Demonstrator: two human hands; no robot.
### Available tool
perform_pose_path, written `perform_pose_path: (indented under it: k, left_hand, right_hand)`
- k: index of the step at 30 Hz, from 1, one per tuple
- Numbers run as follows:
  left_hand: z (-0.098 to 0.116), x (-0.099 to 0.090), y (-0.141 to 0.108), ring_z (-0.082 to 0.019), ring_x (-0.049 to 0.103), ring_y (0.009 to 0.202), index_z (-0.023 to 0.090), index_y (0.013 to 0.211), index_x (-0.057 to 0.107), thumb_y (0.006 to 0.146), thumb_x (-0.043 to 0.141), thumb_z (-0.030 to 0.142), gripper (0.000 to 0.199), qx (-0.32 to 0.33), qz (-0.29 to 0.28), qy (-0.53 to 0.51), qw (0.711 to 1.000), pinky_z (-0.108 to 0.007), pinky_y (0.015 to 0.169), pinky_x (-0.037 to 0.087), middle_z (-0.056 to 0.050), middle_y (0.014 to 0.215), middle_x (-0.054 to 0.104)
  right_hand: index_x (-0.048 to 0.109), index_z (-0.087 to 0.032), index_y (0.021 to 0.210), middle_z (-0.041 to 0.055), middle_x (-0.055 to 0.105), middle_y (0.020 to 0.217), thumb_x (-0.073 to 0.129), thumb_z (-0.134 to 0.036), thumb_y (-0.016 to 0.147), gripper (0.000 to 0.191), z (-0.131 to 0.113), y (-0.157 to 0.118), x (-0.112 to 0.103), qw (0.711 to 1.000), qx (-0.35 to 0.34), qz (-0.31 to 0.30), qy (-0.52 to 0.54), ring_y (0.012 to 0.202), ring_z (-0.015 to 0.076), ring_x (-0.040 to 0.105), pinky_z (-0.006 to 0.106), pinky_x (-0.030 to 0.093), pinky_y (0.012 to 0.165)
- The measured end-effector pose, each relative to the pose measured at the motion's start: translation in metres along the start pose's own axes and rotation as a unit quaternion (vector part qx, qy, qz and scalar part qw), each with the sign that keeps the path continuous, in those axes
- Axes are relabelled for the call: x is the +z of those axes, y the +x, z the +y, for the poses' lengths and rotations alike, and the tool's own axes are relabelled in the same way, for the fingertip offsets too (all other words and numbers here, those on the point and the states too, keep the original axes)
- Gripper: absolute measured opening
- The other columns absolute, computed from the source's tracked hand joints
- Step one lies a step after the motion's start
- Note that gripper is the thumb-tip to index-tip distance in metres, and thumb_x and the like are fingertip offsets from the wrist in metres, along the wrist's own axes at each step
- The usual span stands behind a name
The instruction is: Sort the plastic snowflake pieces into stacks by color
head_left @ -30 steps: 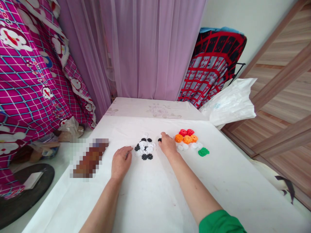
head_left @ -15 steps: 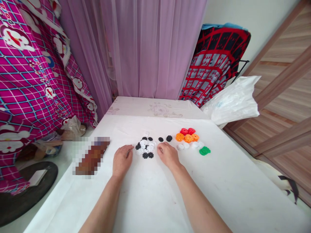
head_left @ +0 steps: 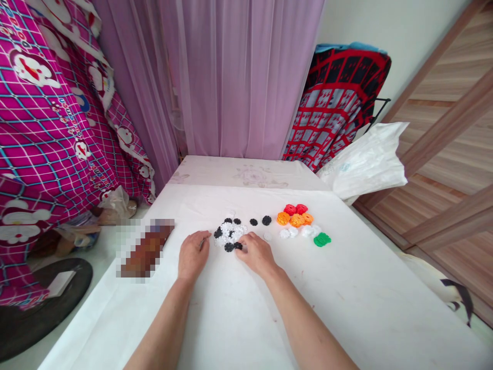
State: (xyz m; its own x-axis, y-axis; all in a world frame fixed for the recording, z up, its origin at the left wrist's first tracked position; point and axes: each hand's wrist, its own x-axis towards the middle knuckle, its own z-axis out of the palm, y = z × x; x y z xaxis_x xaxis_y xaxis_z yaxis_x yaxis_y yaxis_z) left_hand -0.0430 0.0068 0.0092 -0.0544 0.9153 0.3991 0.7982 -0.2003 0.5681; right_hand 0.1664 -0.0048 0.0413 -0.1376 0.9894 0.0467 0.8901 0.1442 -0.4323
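Right hand (head_left: 257,252): fingers touch a black notched disc (head_left: 238,245)—grip unclear; left hand (head_left: 193,253): fingers curl near white discs (head_left: 227,227)—hold unclear.

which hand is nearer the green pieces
Right. The right hand is left of the green pieces, at the near edge of the black-and-white cluster; the left hand is farther away, on that cluster's left.

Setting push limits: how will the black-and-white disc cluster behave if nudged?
The disc cluster is probably light: small, thin-looking discs. It may flex or break up, being many overlapping pieces; any joins are unclear. It likely slides rather than rolls, lying low on the white tablecloth.
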Motion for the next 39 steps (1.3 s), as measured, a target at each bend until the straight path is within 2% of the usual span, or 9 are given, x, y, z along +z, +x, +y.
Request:
perform_pose_path:
  k: [4, 8, 11, 15, 25, 29, 32, 35, 39]
  left_hand:
    - [0.0, 0.0, 0.0, -0.022, 0.067, 0.101, 0.024, 0.096, 0.072, 0.085, 0.044, 0.027, 0.03, 0.008, 0.003, -0.002, 1.0, -0.038, 0.097, 0.049, -0.004, 0.103, 0.075]
    - [0.0, -0.001, 0.0, -0.023, 0.067, 0.101, 0.023, 0.095, 0.072, 0.085, 0.044, 0.027, 0.03, 0.007, 0.005, -0.005, 1.0, -0.039, 0.097, 0.049, -0.004, 0.104, 0.075]
    - [0.001, -0.002, 0.0, -0.023, 0.067, 0.102, 0.023, 0.096, 0.072, 0.085, 0.043, 0.028, 0.031, 0.005, 0.001, -0.005, 1.0, -0.039, 0.097, 0.049, -0.004, 0.105, 0.074]
    - [0.001, -0.002, 0.0, -0.023, 0.066, 0.103, 0.022, 0.097, 0.072, 0.086, 0.043, 0.028, 0.032, 0.004, -0.003, -0.007, 1.0, -0.04, 0.098, 0.049, -0.005, 0.105, 0.074]
    - [-0.003, 0.002, 0.0, -0.023, 0.066, 0.104, 0.024, 0.098, 0.072, 0.086, 0.043, 0.028, 0.031, -0.005, -0.004, -0.013, 1.0, -0.04, 0.099, 0.048, -0.004, 0.107, 0.074]
    - [-0.002, 0.001, 0.0, -0.023, 0.066, 0.104, 0.023, 0.099, 0.072, 0.086, 0.043, 0.028, 0.032, -0.008, -0.003, -0.01, 1.0, -0.039, 0.098, 0.048, -0.004, 0.107, 0.074]
    - [-0.001, 0.001, 0.001, -0.023, 0.066, 0.103, 0.022, 0.098, 0.072, 0.086, 0.042, 0.026, 0.032, -0.009, -0.005, -0.006, 1.0, -0.039, 0.098, 0.048, -0.005, 0.106, 0.074]
    - [0.001, 0.0, 0.002, -0.022, 0.066, 0.102, 0.023, 0.097, 0.072, 0.085, 0.043, 0.024, 0.032, -0.01, -0.006, -0.003, 1.0, -0.039, 0.098, 0.049, -0.005, 0.105, 0.074]
    - [0.003, 0.0, 0.002, -0.023, 0.066, 0.103, 0.022, 0.097, 0.072, 0.084, 0.043, 0.023, 0.032, -0.014, -0.012, 0.001, 1.0, -0.039, 0.098, 0.048, -0.005, 0.106, 0.074]
  right_hand:
    - [0.065, -0.023, 0.1, 0.0018, 0.066, 0.104, 0.062, -0.031, 0.081, 0.02, 0.006, 0.008, -0.009, 0.999, 0.042, 0.016, -0.009, 0.095, 0.0151, 0.062, 0.024, 0.042, 0.078]
    - [0.062, -0.023, 0.109, 0.0058, 0.065, 0.111, 0.055, -0.033, 0.088, 0.025, 0.017, 0.028, -0.03, 0.988, 0.106, 0.064, -0.092, 0.1, 0.0178, 0.063, 0.026, 0.044, 0.077]
    - [0.061, -0.022, 0.111, 0.0078, 0.069, 0.105, 0.051, -0.033, 0.09, 0.026, 0.02, 0.045, -0.041, 0.98, 0.134, 0.048, -0.138, 0.096, 0.0205, 0.065, 0.028, 0.044, 0.074]
    - [0.059, -0.02, 0.111, 0.0101, 0.072, 0.096, 0.049, -0.034, 0.091, 0.027, 0.017, 0.057, -0.042, 0.974, 0.152, 0.017, -0.166, 0.094, 0.0234, 0.067, 0.029, 0.045, 0.073]
    - [0.059, -0.017, 0.113, 0.0153, 0.071, 0.102, 0.05, -0.032, 0.091, 0.027, 0.015, 0.062, -0.039, 0.973, 0.16, -0.005, -0.164, 0.096, 0.024, 0.067, 0.03, 0.046, 0.075]
    - [0.06, -0.02, 0.115, 0.0119, 0.072, 0.1, 0.049, -0.033, 0.092, 0.029, 0.019, 0.053, -0.033, 0.977, 0.151, 0.011, -0.15, 0.094, 0.023, 0.067, 0.03, 0.045, 0.074]
    - [0.064, -0.025, 0.107, 0.0047, 0.073, 0.096, 0.047, -0.033, 0.093, 0.023, 0.015, 0.033, -0.021, 0.987, 0.112, 0.015, -0.116, 0.09, 0.0192, 0.067, 0.027, 0.043, 0.073]
    - [0.067, -0.027, 0.094, 0.0, 0.071, 0.095, 0.046, -0.035, 0.094, 0.022, 0.001, 0.009, -0.006, 0.996, 0.044, 0.03, -0.067, 0.088, 0.0148, 0.065, 0.024, 0.042, 0.073]
    - [0.066, -0.024, 0.098, 0.0036, 0.068, 0.1, 0.056, -0.047, 0.087, 0.027, -0.024, -0.006, 0.007, 0.997, 0.007, 0.041, -0.058, 0.093, 0.0167, 0.063, 0.025, 0.043, 0.077]
